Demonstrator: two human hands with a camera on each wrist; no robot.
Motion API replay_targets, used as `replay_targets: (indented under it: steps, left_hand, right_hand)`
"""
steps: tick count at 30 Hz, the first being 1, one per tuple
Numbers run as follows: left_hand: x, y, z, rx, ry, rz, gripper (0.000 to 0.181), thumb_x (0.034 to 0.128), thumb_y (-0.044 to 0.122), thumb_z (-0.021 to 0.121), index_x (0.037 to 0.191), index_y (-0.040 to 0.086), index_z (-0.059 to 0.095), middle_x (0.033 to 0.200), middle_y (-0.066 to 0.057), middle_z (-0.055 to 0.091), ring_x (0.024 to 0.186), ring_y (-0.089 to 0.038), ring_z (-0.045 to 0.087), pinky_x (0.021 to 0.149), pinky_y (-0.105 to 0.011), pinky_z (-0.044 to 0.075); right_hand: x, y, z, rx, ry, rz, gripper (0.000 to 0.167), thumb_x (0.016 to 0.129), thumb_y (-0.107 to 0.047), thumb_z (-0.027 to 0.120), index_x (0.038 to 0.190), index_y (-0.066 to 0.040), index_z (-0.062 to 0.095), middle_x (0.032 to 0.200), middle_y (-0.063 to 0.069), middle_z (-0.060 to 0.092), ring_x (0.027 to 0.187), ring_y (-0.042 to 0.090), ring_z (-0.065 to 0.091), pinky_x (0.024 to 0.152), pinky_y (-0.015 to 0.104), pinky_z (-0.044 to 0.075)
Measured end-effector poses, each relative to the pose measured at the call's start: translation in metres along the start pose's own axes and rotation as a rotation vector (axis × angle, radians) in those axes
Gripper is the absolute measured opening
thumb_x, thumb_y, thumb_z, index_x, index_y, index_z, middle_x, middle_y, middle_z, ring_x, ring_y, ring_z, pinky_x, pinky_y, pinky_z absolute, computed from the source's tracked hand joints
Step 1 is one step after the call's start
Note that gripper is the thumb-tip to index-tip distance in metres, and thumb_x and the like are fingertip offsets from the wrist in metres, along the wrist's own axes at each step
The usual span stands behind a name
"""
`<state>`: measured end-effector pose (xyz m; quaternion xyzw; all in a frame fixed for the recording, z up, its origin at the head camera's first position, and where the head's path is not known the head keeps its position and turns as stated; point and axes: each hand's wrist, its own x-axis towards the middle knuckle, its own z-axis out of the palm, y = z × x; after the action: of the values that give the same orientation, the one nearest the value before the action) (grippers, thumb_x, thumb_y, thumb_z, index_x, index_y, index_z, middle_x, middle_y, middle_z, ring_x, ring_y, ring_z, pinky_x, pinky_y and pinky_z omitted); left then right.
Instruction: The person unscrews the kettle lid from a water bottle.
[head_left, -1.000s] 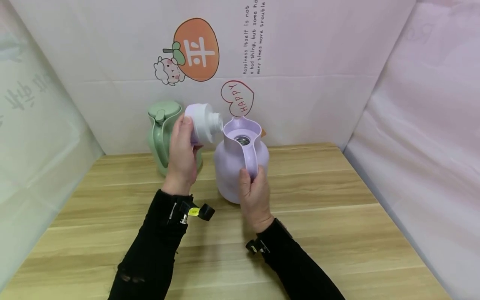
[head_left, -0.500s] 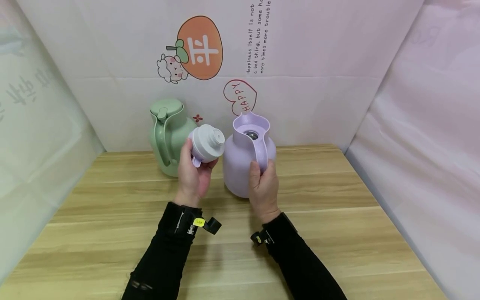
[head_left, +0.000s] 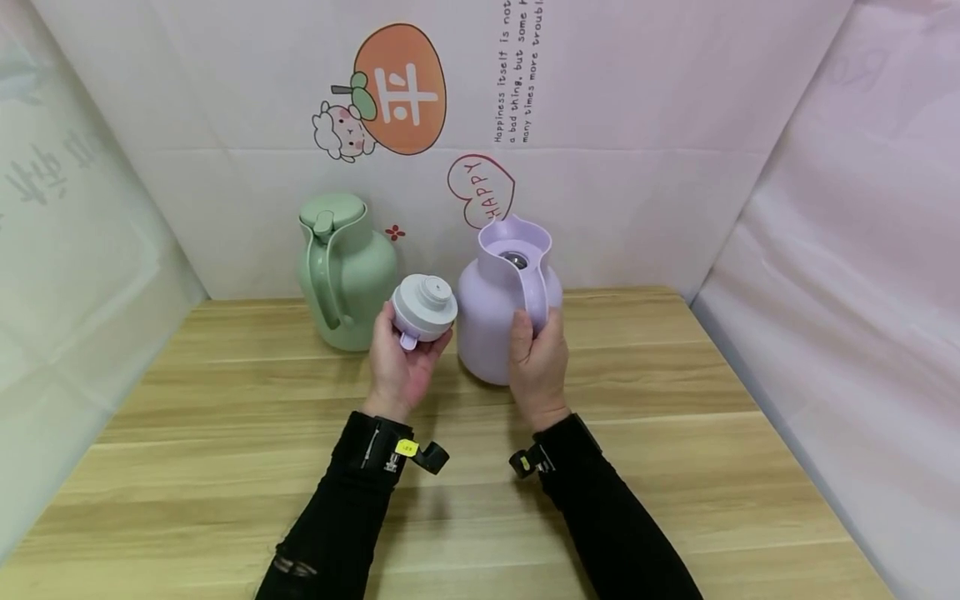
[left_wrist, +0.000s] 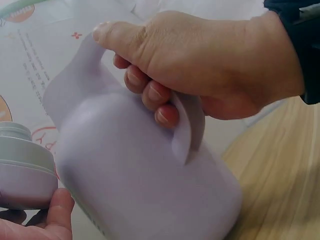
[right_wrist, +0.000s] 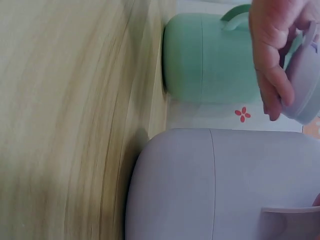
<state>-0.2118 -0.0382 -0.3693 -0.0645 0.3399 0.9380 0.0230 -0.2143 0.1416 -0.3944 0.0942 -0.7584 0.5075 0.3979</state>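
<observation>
My left hand (head_left: 405, 371) holds a lilac and pale grey screw-in lid (head_left: 424, 307) from below, its narrow plug facing up and a small lilac tab pointing towards me. Just right of it, a lilac vacuum jug (head_left: 487, 321) has its mouth uncovered, showing a shiny lining inside. The fingers of my right hand (head_left: 538, 362) are curled round the jug's handle (head_left: 536, 296), with the thumb along it, as the left wrist view confirms. In that view the lid (left_wrist: 26, 172) is apart from the jug's body (left_wrist: 135, 165). The jug's base is at the tabletop.
A green vacuum jug (head_left: 360, 287) with its lid on stands behind and left of my left hand. The wood-grain table (head_left: 225, 467) ends at a printed white cloth (head_left: 622, 192) behind both jugs. More pale cloth (head_left: 847, 275) hangs at the sides.
My left hand has lowered the lid, drawn it from beside the jug's mouth and turned its plug from sideways to upwards. The lilac jug has shifted a little right, still held by my right hand.
</observation>
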Motion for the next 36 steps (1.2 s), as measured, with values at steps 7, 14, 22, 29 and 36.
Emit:
replay_targets:
  steps: [7, 14, 22, 29, 36]
  left_hand:
    - [0.005, -0.011, -0.011, 0.016, -0.007, -0.018, 0.061, 0.1091, 0.059, 0.029, 0.155, 0.021, 0.037, 0.143, -0.01, 0.048, 0.121, -0.02, 0.061, 0.106, -0.031, 0.05]
    - [0.009, -0.021, -0.014, -0.046, -0.01, -0.032, 0.061, 0.1106, 0.056, 0.027, 0.159, 0.018, 0.031, 0.146, -0.013, 0.043, 0.121, -0.023, 0.061, 0.111, -0.035, 0.048]
    - [0.018, -0.032, -0.02, -0.134, 0.036, -0.093, 0.062, 0.1104, 0.056, 0.029, 0.158, 0.017, 0.031, 0.149, -0.015, 0.041, 0.128, -0.028, 0.056, 0.115, -0.038, 0.046]
    - [0.022, -0.039, -0.022, -0.116, 0.059, -0.124, 0.064, 0.1106, 0.056, 0.027, 0.16, 0.016, 0.031, 0.152, -0.016, 0.04, 0.135, -0.028, 0.052, 0.116, -0.038, 0.043]
    - [0.028, -0.045, -0.025, -0.126, 0.094, -0.143, 0.061, 0.1109, 0.051, 0.035, 0.159, 0.014, 0.035, 0.156, -0.019, 0.038, 0.141, -0.029, 0.048, 0.118, -0.041, 0.041]
  right_hand:
    - [0.006, 0.006, -0.001, 0.004, -0.008, 0.004, 0.067, 0.107, -0.057, 0.041, 0.114, 0.008, 0.053, 0.102, 0.027, 0.067, 0.092, 0.04, 0.068, 0.079, 0.056, 0.055]
    - [0.013, 0.013, -0.002, 0.029, -0.017, 0.005, 0.067, 0.107, -0.055, 0.041, 0.127, 0.008, 0.052, 0.115, 0.026, 0.068, 0.105, 0.038, 0.068, 0.088, 0.054, 0.056]
    - [0.017, 0.019, -0.003, 0.017, -0.014, 0.015, 0.067, 0.108, -0.055, 0.041, 0.127, 0.009, 0.052, 0.114, 0.027, 0.067, 0.105, 0.039, 0.067, 0.089, 0.054, 0.055]
    - [0.021, 0.023, -0.004, -0.015, 0.003, 0.024, 0.072, 0.106, -0.061, 0.038, 0.117, 0.009, 0.052, 0.106, 0.028, 0.066, 0.096, 0.041, 0.067, 0.081, 0.056, 0.055]
    - [0.024, 0.026, -0.005, -0.022, 0.009, 0.03, 0.069, 0.106, -0.057, 0.04, 0.121, 0.01, 0.052, 0.108, 0.029, 0.066, 0.098, 0.042, 0.066, 0.085, 0.057, 0.054]
